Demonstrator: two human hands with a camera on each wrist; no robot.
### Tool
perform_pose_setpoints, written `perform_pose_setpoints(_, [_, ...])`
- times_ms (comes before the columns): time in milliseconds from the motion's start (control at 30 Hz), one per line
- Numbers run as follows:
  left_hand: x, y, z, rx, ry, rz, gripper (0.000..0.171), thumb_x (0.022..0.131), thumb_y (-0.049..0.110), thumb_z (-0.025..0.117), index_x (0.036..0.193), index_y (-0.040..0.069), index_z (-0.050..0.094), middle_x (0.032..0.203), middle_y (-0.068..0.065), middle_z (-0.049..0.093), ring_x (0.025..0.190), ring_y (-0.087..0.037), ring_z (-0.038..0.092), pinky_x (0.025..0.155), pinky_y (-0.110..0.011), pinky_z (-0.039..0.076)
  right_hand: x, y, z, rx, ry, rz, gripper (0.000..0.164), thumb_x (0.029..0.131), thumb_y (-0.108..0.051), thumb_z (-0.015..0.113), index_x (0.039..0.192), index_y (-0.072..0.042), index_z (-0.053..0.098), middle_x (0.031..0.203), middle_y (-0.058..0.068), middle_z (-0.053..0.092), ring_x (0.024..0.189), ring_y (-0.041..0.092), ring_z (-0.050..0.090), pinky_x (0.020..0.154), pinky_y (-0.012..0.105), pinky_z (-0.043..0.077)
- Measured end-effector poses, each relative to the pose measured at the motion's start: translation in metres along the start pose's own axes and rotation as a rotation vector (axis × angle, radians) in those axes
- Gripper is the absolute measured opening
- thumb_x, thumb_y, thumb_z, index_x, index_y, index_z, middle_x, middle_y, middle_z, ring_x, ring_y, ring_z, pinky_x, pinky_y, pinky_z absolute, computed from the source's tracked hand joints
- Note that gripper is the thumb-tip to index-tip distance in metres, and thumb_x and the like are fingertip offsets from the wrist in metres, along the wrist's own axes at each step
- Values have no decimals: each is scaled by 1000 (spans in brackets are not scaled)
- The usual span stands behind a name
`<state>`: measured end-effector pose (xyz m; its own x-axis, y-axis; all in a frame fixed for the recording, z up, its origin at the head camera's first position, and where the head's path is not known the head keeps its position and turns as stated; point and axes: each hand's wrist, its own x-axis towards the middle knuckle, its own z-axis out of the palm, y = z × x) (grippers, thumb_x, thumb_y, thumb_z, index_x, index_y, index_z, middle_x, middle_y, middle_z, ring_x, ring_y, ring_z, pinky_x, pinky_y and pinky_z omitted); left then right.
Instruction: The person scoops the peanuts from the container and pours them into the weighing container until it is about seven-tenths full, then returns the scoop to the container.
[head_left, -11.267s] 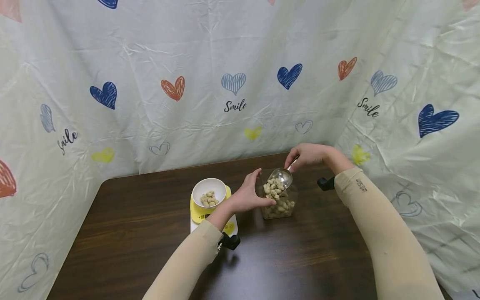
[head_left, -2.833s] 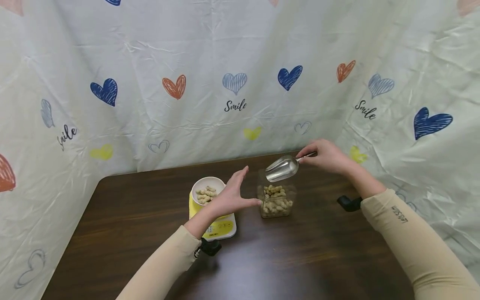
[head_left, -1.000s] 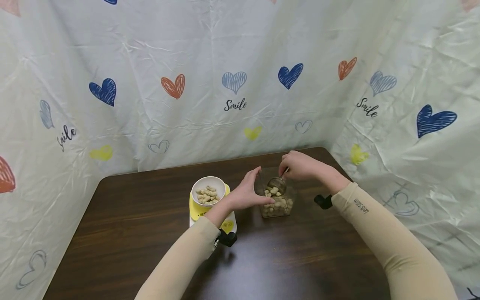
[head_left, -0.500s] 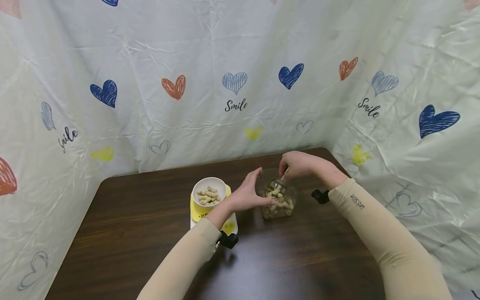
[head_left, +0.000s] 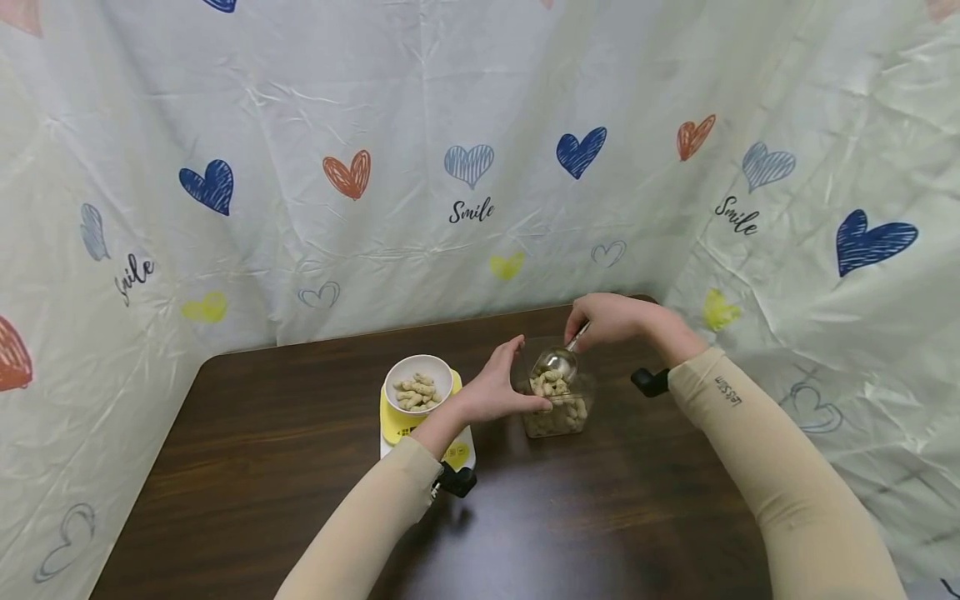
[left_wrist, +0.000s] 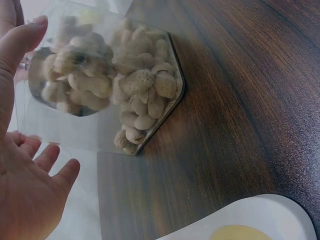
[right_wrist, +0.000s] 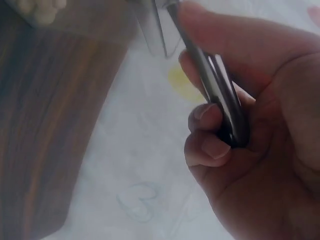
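Note:
In the head view a clear plastic container of unshelled peanuts stands on the table. My left hand holds it by its rim from the left, thumb at the near side and fingers at the far side. My right hand grips the handle of a metal scoop, whose bowl is down inside the container with peanuts in it. The right wrist view shows my fingers curled round the scoop's handle. Through the container wall, the left wrist view shows peanuts heaped at the bottom and more in the scoop.
Left of the container, a white bowl with some peanuts sits on a yellow and white kitchen scale, partly behind my left wrist. The dark wooden table ends at a curtain printed with hearts.
Over the last second the scoop has dug into the peanuts and tilted up, loaded, as my right hand rose slightly rightward. Earlier it was empty above the container. The bowl holds more peanuts than at first.

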<state>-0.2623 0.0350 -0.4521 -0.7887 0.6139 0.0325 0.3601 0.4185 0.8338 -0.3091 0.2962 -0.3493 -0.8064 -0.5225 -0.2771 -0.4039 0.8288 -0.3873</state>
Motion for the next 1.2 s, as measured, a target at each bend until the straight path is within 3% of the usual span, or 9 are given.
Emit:
perform_pose_setpoints(233, [1, -3, 1, 0, 2, 4, 123, 78, 52, 87, 166, 19, 6, 165, -3, 20, 149, -18, 28, 115, -40, 33, 1, 13, 2, 90, -29, 26, 10, 93, -21, 75, 102, -19, 79, 109, 0, 67, 99, 18, 61, 83, 40, 52])
perform_pose_setpoints(567, [0, -4, 1, -10, 12, -4, 123, 78, 52, 87, 166, 20, 7, 165, -3, 20, 149, -17, 28, 115, -41, 33, -2, 13, -4, 133, -16, 25, 11, 94, -23, 76, 104, -20, 79, 109, 2, 65, 98, 20, 60, 83, 40, 51])
perform_pose_setpoints(900, [1, -5, 2, -9, 18, -2, 124, 77, 51, 88, 166, 19, 7, 165, -4, 21, 149, -19, 28, 116, -40, 32, -6, 10, -9, 240, -36, 45, 17, 94, -22, 76, 108, -12, 78, 117, 7, 64, 102, 23, 60, 85, 44, 51])
perform_pose_setpoints(1200, [1, -6, 3, -3, 20, 2, 122, 78, 53, 86, 166, 21, 7, 165, -1, 21, 149, -16, 27, 116, -41, 32, -2, 9, -6, 194, -75, 60, 12, 96, -22, 74, 106, -15, 77, 116, 5, 64, 101, 21, 60, 87, 44, 51])
